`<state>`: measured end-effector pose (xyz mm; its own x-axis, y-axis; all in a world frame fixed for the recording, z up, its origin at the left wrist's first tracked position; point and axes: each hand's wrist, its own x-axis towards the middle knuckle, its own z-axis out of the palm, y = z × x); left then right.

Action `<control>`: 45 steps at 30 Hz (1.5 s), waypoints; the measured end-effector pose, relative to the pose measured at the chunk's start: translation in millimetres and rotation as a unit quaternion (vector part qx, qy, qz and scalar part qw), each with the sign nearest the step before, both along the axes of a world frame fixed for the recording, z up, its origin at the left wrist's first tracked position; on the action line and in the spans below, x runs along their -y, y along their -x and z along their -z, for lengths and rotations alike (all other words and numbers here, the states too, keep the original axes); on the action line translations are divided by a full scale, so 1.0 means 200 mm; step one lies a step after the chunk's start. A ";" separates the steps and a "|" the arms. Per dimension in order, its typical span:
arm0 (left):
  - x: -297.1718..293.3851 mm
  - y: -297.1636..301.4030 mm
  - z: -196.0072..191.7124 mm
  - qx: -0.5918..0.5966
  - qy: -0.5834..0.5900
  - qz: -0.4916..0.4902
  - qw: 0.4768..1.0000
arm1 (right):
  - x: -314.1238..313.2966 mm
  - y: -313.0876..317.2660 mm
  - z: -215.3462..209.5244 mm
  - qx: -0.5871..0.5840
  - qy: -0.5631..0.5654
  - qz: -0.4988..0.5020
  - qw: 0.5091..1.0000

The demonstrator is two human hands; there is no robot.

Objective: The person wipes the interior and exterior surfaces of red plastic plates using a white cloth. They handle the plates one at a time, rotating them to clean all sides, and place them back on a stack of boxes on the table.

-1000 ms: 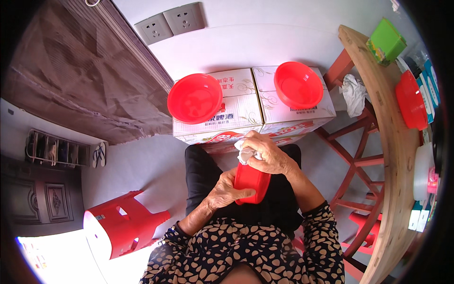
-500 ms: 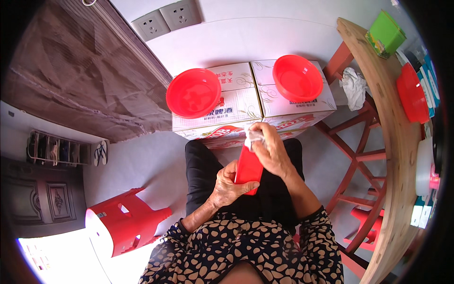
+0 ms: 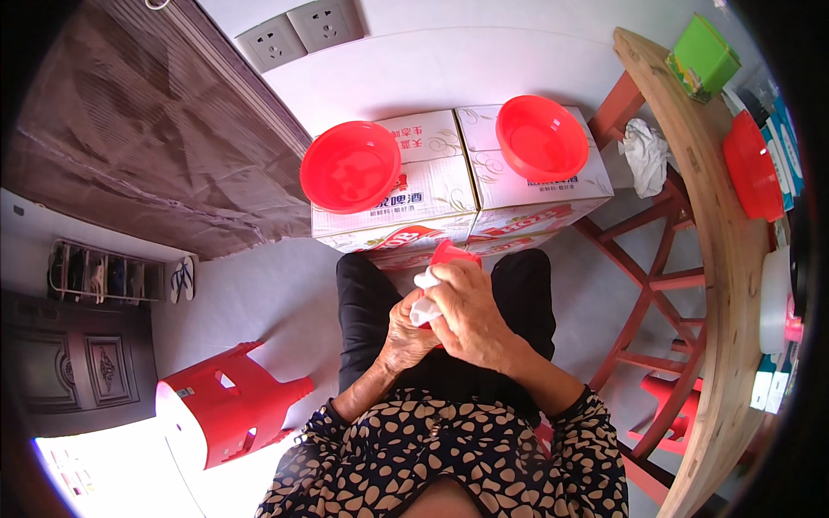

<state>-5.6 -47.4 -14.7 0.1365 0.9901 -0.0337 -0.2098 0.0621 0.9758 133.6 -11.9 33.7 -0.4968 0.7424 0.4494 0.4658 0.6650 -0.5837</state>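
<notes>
Over my lap, my left hand (image 3: 402, 339) is closed round a red plastic container (image 3: 451, 252). Much of the container is hidden behind my hands; its far end shows beyond my right fingers. My right hand (image 3: 473, 321) clutches a crumpled white cloth (image 3: 424, 311) against the container's side, so the two hands nearly meet. Beyond my knees, a red basin (image 3: 350, 168) and a second red basin (image 3: 542, 138) rest on cardboard cartons (image 3: 432, 194). The left basin looks to have a little water in it.
To my right stands a wooden table (image 3: 691, 164) bearing a green container (image 3: 704, 60) and a red bowl (image 3: 751, 168). A white rag (image 3: 643, 155) hangs by its legs. A red stool (image 3: 229, 401) lies tipped on the floor at left, with slippers (image 3: 182, 280) farther off.
My right hand has moved toward me with the white cloth, from the container's far end down along its side. The container's far end now tilts away, and my hands cover more of it.
</notes>
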 end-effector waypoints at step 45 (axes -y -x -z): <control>0.02 0.01 -0.08 -0.094 0.034 0.004 0.995 | -0.24 -0.05 0.06 -0.079 0.018 0.095 0.992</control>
